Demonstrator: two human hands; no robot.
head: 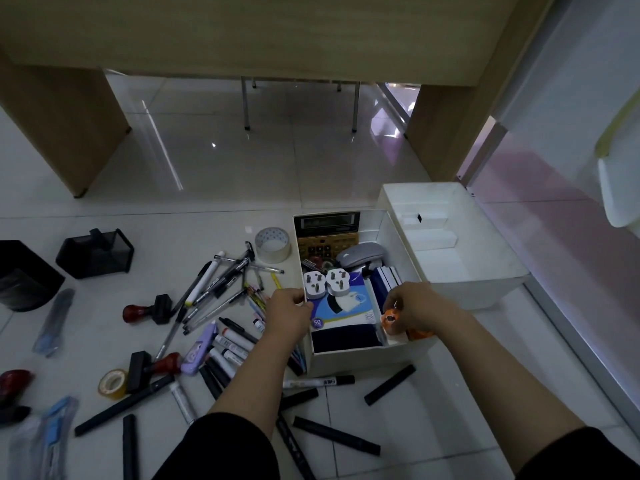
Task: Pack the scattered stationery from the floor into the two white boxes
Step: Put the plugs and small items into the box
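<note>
A white box [391,233] on the floor holds a calculator [325,237], a grey mouse [360,254], two white plugs [327,284] and a blue mask pack [346,306]. My left hand [289,311] grips the box's left wall. My right hand [420,308] is shut on an orange tape dispenser [391,322] over the box's near right corner. A second white box [453,251] stands to the right with almost nothing in it. Pens [221,282] and markers [228,351] lie scattered to the left.
Tape rolls [273,244] [111,383], red-handled stamps [147,310], black mesh holders [95,254], cutters [55,320] and black markers [336,435] lie on the tiled floor. A wooden desk [242,36] spans the back. A glass partition [568,188] runs along the right.
</note>
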